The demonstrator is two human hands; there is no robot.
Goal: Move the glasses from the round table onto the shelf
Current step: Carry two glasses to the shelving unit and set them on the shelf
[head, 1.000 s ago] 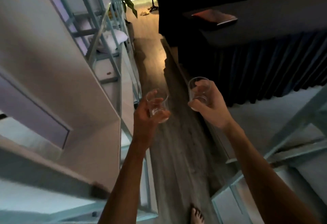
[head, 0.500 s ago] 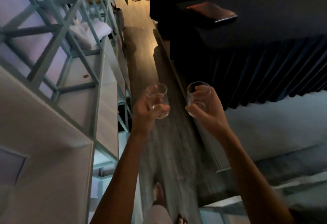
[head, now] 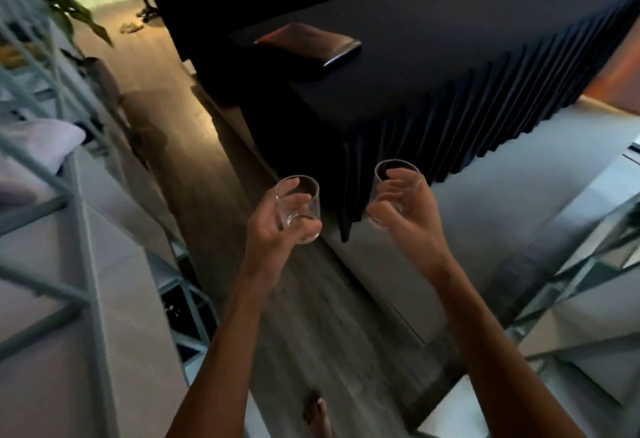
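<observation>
Left edge of the frame: a pale metal-framed shelf unit (head: pixel 81 230) runs top to bottom, blurred, with a folded light cloth (head: pixel 38 147) on one level at mid-left. A leafy plant (head: pixel 65 5) stands at the upper left.

Centre-left: the left hand (head: pixel 273 226) is closed around a clear tumbler (head: pixel 299 207), fingers wrapped about its side and thumb at the base. The glass is empty and roughly upright, held in the air above the grey plank floor (head: pixel 311 316).

Centre-right: the right hand (head: pixel 405 216) grips a second clear tumbler (head: pixel 394 192) in the same manner, fingers curled over its wall. The two glasses are level with each other and apart, not touching.

Lower centre: a bare foot (head: pixel 317 417) rests on the floor.

Upper right: a table draped in a dark pleated cloth (head: pixel 450 67) carries a dark flat case (head: pixel 308 48). At the lower right, further pale shelf framing (head: pixel 588 271) is visible.
</observation>
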